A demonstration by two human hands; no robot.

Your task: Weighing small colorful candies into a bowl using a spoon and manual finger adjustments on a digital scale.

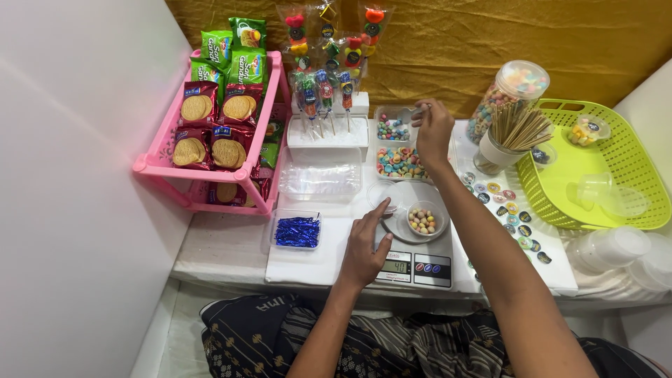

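**A:** Head view first. Where are the hands?

**B:** The left hand [364,248] lies flat on the front of the digital kitchen scale [414,260], fingers spread and holding nothing, the forefinger stretched toward a clear lid [383,196] at the edge of the weighing plate. The right hand [434,129] reaches farther back, over the clear tray of round candies [392,128]. Its fingers are pinched around a small clear scoop [414,112], though the scoop is blurred and I can't make out its shape well.

**A:** And what sits on the scale?

**B:** A small clear cup [423,220] with pastel candies in it, resting on the weighing plate, just right of the left forefinger.

**A:** What is under the right hand?

**B:** A second tray of flat, multicoloured candies [397,164] lies just in front of the round ones, right below the wrist.

**A:** The surroundings?

**B:** To the left, a box of blue twist ties [297,231], a clear tray of plastic bags [320,180], and a pink rack [159,166] stacked with biscuit packets. Behind, candy skewers [329,63] stand wrapped in a white block. To the right, a tall jar of cereal rings [505,98], a cup of wooden sticks [519,129], round stickers [509,210] scattered on the white table, and a green basket [630,175] holding clear cups.
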